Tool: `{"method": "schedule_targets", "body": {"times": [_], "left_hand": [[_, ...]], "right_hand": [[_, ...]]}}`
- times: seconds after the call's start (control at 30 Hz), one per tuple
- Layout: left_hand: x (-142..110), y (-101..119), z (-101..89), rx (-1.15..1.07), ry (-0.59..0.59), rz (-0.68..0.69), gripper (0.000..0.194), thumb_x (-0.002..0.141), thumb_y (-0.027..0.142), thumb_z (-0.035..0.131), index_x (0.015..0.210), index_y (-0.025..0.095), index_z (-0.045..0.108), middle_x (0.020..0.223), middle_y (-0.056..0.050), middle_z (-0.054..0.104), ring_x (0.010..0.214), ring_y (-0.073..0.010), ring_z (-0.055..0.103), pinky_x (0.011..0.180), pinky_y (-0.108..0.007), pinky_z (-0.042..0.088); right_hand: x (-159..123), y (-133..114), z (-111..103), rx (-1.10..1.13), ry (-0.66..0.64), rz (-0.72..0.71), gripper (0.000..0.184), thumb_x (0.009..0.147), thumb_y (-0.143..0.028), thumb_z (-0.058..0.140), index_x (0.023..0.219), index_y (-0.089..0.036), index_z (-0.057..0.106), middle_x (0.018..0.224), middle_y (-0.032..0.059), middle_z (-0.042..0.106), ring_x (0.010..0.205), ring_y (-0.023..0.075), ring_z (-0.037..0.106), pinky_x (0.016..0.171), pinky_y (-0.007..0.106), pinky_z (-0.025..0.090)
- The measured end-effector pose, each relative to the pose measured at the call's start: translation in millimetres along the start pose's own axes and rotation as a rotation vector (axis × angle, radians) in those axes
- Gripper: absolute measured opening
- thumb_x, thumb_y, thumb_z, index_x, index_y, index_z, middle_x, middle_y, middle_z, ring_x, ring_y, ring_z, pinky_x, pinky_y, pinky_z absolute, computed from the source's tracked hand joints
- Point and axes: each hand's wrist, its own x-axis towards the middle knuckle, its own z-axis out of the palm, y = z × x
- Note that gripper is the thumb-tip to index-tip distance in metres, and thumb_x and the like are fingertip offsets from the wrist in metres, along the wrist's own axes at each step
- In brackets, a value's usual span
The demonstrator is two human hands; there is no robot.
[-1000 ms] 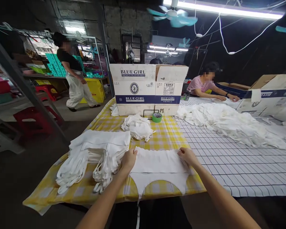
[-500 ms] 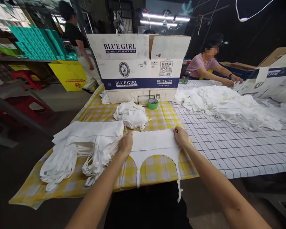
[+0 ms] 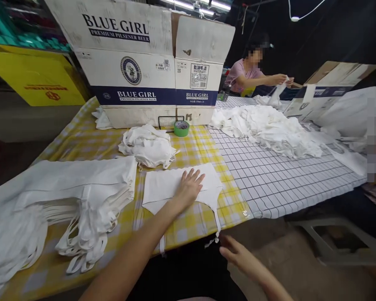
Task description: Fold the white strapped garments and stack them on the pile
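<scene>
A white strappy garment (image 3: 161, 184), like a camisole, lies flat on the yellow checked cloth in front of me. My left hand (image 3: 189, 186) rests flat on it with fingers spread. One strap (image 3: 217, 219) hangs past the table's front edge, its end knotted or bunched. Just right of that strap end is my right hand (image 3: 238, 255), fingers apart and nothing seen in it. To the left is a thick stack of similar white garments (image 3: 81, 175), straps trailing towards me. Behind lies a loose white bundle (image 3: 148, 144).
A BLUE GIRL carton (image 3: 134, 75) stands at the back, with a roll of green tape (image 3: 181, 128) before it. A white fabric heap (image 3: 263, 127) covers part of the grid-patterned cloth (image 3: 247, 184). Across the table a person (image 3: 241, 75) handles white fabric. A stool (image 3: 341, 240) is at lower right.
Both hands have let go of the garment's top corners. My left hand now lies flat on its middle; my right hand has dropped to the strap end. The view has swung right and down.
</scene>
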Motion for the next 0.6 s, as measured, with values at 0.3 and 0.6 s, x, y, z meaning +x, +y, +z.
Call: {"method": "schedule_targets", "body": {"times": [0.3, 0.6], "left_hand": [[23, 7, 26.0, -0.07, -0.193, 0.133, 0.051, 0.089, 0.047, 0.03, 0.138, 0.032, 0.026, 0.149, 0.001, 0.017, 0.137, -0.0255, 0.008, 0.108, -0.054, 0.003], [24, 7, 29.4, -0.076, -0.188, 0.137, 0.051, 0.09, 0.047, 0.027, 0.139, 0.032, 0.023, 0.149, 0.002, 0.015, 0.137, -0.0249, 0.006, 0.108, -0.053, 0.0]], "right_hand": [[1, 30, 22, 0.765, 0.047, 0.083, 0.034, 0.078, -0.05, 0.058, 0.07, -0.017, 0.056, 0.044, -0.0094, 0.026, 0.039, 0.0051, 0.03, 0.046, 0.019, 0.034], [-51, 31, 14, -0.043, 0.492, -0.072, 0.021, 0.08, -0.043, 0.055, 0.086, -0.028, 0.067, 0.066, 0.0024, 0.051, 0.057, 0.0166, 0.047, 0.057, 0.031, 0.039]]}}
